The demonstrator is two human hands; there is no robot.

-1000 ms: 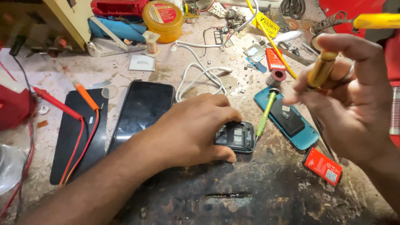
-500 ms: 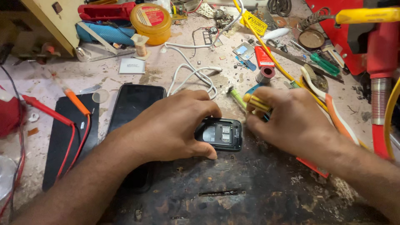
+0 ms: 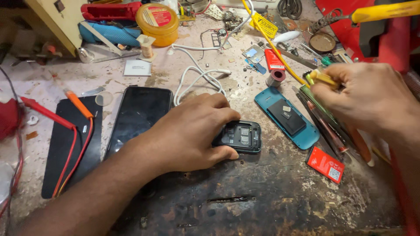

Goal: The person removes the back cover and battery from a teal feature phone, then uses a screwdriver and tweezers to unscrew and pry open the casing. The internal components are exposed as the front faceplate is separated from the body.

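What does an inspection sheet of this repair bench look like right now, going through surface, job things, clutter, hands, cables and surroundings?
Surface: workbench, worn, stained, dark scorched patch at the front.
Job's things: small opened phone, back off, lying flat under the left hand; teal back cover beside it; red battery apart, to the right.
Clutter: black smartphone, yellow round tub, solder spool, loose hand tools at right.
Grippers: left hand pins the opened phone; right hand grips a yellow-handled tool.
Cables: white cable looped behind the phones; red probe leads on a black mat.
Surroundings: red equipment at upper right, partly out of view.
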